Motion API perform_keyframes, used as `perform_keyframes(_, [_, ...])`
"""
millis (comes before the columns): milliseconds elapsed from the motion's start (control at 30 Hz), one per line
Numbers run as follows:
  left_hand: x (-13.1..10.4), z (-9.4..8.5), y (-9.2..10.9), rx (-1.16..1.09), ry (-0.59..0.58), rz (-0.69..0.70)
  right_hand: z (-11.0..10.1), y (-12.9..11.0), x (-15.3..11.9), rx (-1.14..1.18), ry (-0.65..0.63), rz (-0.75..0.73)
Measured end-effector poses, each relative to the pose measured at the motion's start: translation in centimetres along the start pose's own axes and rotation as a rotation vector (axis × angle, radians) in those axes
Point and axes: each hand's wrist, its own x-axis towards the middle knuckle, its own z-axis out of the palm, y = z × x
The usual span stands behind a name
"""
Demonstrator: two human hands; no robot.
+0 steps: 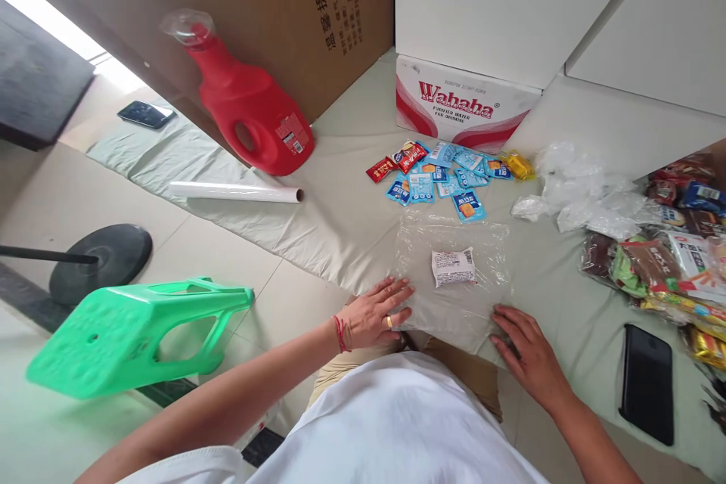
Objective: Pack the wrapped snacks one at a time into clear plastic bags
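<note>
Head view: your left hand (374,314) and right hand (530,355) lie flat, fingers spread, gripping nothing — each presses a near corner of the bag (451,280), likely to smooth it. Beyond the bag sit the snacks (442,170) — within reach.

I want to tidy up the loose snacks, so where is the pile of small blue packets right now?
The blue packets lie centre-right on the cloth, just before the Wahaha box and beyond the clear bag.

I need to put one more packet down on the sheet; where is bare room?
Bare sheet lies between the red jug, the white roll and the blue snack pile. Right of the clear bag, toward the black phone, is narrower. The right edge's snack heap is crowded.
</note>
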Motion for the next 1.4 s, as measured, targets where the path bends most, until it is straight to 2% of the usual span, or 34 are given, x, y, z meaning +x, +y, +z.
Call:
perform_keyframes(100, [-0.4,0.2,-0.3,-0.023,0.001,-0.048,-0.3,0.7,0.8,0.032,0.047,0.012])
perform_keyframes(200, [0.2,-0.6,-0.2,-0.147,0.048,-0.151,-1.8,1.1,2.6,0.086,0.020,0.048])
perform_keyframes(300, [1.6,-2.0,-0.2,-0.347,0.141,-0.373,-3.7,1.5,5.3,0.185,-0.044,0.118])
perform_keyframes(400, [3.6,-3.3,-1.0,-0.520,0.193,-0.640,-4.8,2.1,8.6,0.275,-0.114,0.258])
perform_keyframes(533, [5.9,-3.7,-2.9,-0.554,0.195,-0.939,-4.2,3.8,12.7,0.310,-0.139,0.420])
perform_keyframes(633, [6.8,-3.1,-4.7,-0.414,0.302,-1.089,-3.0,5.1,14.5,0.122,-0.157,0.454])
perform_keyframes(733, [6.9,-3.4,-5.9,-0.177,0.523,-1.172,-2.6,5.9,15.3,-0.136,-0.136,0.409])
perform_keyframes(800, [6.7,-4.4,-5.8,-0.018,0.706,-1.185,-2.8,6.2,15.7,-0.227,-0.041,0.366])
perform_keyframes(867, [6.7,-5.7,-4.5,0.132,0.863,-1.107,-3.1,6.4,16.6,-0.241,0.060,0.313])
perform_keyframes(933, [7.2,-6.7,-2.3,0.228,0.907,-0.923,-3.0,6.3,18.0,-0.198,0.084,0.226])
perform_keyframes(967, [7.6,-6.8,-0.9,0.217,0.840,-0.798,-2.8,6.2,18.9,-0.167,0.058,0.169])
perform_keyframes(1067, [9.7,-5.8,2.7,0.110,0.419,-0.381,-1.3,5.4,21.9,-0.090,-0.099,0.014])
perform_keyframes(1100, [10.5,-5.0,3.4,0.110,0.280,-0.328,-0.6,5.2,22.8,-0.079,-0.163,-0.006])
perform_keyframes(1167, [12.0,-3.5,4.1,0.114,0.069,-0.368,0.6,4.7,24.6,-0.065,-0.291,0.015])
perform_keyframes(1233, [13.2,-2.3,3.9,0.111,-0.062,-0.438,1.3,4.6,25.8,-0.018,-0.405,0.075])
perform_keyframes(1300, [13.9,-1.7,3.4,0.104,-0.130,-0.467,1.4,4.6,26.6,0.071,-0.463,0.103])
perform_keyframes(1400, [14.2,-1.6,2.8,0.102,-0.179,-0.474,0.2,4.3,26.7,0.176,-0.445,0.051])
